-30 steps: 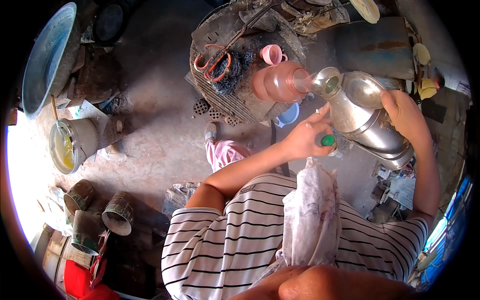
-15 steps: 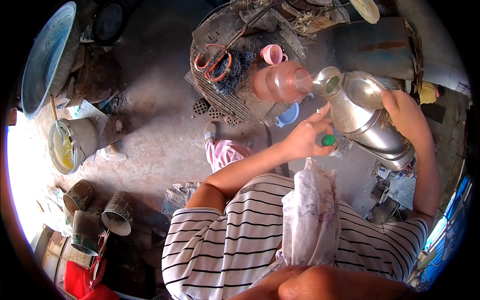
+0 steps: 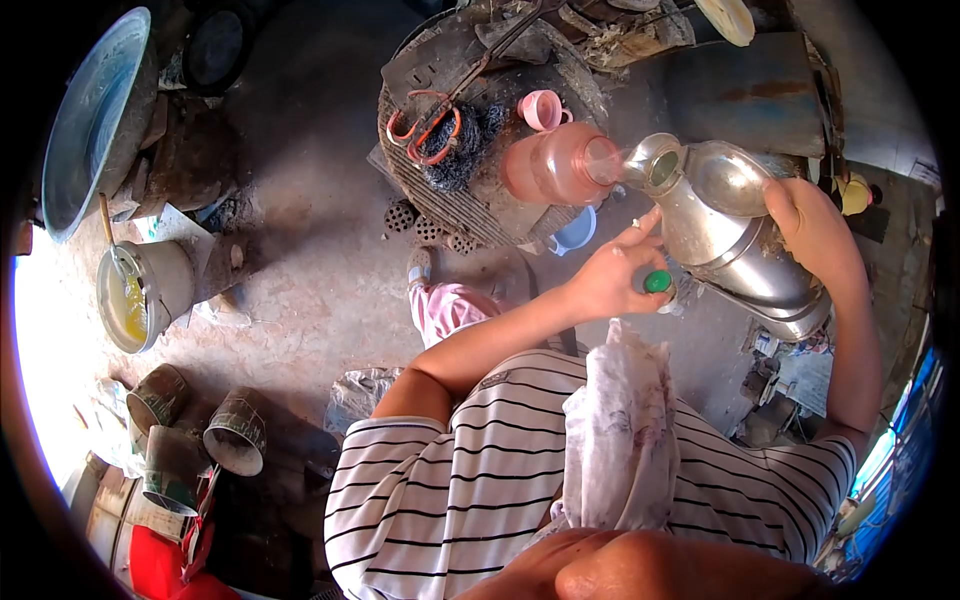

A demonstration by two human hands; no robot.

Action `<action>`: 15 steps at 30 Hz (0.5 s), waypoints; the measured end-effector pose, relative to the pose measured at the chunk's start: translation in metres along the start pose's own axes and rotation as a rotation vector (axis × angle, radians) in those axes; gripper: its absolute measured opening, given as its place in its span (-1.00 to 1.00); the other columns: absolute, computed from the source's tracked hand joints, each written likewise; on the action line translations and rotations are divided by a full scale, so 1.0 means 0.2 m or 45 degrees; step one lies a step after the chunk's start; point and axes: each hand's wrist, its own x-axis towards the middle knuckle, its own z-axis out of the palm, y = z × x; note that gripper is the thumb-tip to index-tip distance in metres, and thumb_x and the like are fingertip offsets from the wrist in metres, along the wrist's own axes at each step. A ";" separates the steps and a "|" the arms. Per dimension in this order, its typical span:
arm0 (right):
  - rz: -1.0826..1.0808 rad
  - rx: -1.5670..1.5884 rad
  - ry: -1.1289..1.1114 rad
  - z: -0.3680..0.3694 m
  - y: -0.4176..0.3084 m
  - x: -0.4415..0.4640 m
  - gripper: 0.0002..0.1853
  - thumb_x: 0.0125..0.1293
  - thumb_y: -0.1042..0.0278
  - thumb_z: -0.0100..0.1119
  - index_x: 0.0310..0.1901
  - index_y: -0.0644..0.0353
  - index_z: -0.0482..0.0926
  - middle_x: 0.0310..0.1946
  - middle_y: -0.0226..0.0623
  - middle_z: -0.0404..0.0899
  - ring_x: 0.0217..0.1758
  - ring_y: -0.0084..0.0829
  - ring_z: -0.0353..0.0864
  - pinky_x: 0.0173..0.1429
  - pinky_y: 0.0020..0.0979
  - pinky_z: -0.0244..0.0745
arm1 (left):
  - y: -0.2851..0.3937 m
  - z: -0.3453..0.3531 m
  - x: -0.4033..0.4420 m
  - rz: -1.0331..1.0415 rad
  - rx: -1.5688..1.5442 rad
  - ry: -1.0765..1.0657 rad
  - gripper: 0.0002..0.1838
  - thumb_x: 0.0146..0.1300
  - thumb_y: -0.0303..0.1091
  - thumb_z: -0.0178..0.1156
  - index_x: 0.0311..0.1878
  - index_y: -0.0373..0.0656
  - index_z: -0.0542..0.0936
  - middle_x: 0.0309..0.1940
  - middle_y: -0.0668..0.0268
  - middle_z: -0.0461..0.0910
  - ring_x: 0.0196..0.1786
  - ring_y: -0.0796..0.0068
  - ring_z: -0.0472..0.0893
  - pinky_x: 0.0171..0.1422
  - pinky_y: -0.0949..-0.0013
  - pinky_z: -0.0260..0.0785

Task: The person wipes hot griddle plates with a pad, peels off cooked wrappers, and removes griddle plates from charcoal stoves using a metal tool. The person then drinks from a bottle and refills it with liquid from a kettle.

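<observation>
My right hand (image 3: 815,230) is wrapped round the handle side of a shiny metal thermos flask (image 3: 735,240), which is tilted. Its spout is at the mouth of a clear pink plastic jug (image 3: 555,165) standing on a round, worn table. Whether liquid is flowing is hard to make out. In my closed left hand (image 3: 620,272), held just below the spout, is a green cap (image 3: 657,281); whatever is beneath the cap is mostly hidden. A pink cup (image 3: 543,110) is beside the jug.
On the round table (image 3: 500,215) are orange-handled tongs (image 3: 435,130) and a dark scouring mesh (image 3: 455,165). A blue bowl (image 3: 575,232) is below its edge. To the left are a large metal basin (image 3: 95,120), a bucket (image 3: 170,280) and several tubs (image 3: 235,430).
The view has shifted very slightly. Both hands, the tilted thermos flask and the pink jug keep their positions.
</observation>
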 end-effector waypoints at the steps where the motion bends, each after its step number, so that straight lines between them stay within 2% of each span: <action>1: -0.015 0.004 0.030 0.00 0.00 0.00 -0.46 0.40 0.04 -0.20 -0.36 0.50 0.46 -0.52 0.12 0.44 -0.37 -0.03 0.49 -0.16 -0.20 0.36 | 0.00 0.00 0.00 0.004 0.000 0.002 -0.68 -0.13 -0.38 0.44 -0.25 -0.19 0.60 0.44 -0.09 0.03 0.25 0.11 0.47 0.28 0.22 0.36; 6: -0.033 0.004 0.076 0.02 0.00 -0.01 -0.46 0.40 0.04 -0.20 -0.36 0.51 0.45 -0.51 0.15 0.44 -0.35 0.03 0.48 -0.14 -0.17 0.35 | 0.02 0.00 -0.01 -0.045 -0.003 -0.015 -0.68 -0.13 -0.37 0.44 -0.26 -0.19 0.60 0.45 -0.10 0.02 0.25 0.11 0.47 0.29 0.22 0.35; 12: -0.039 -0.026 0.120 0.02 -0.01 -0.03 -0.44 0.40 0.01 -0.19 -0.29 0.51 0.48 -0.42 0.15 0.49 -0.29 0.01 0.52 -0.09 -0.20 0.37 | 0.00 0.00 -0.01 -0.030 -0.007 -0.017 -0.69 -0.12 -0.36 0.44 -0.27 -0.19 0.60 0.45 -0.09 0.02 0.25 0.12 0.47 0.29 0.21 0.35; 15: 0.029 -0.028 -0.008 0.00 -0.01 -0.01 -0.43 0.40 -0.01 -0.19 -0.23 0.51 0.50 -0.36 0.14 0.52 -0.22 0.01 0.53 -0.04 -0.22 0.38 | 0.02 -0.01 -0.01 -0.058 -0.013 -0.021 -0.69 -0.12 -0.35 0.43 -0.27 -0.18 0.60 0.45 -0.09 0.02 0.25 0.11 0.47 0.29 0.21 0.35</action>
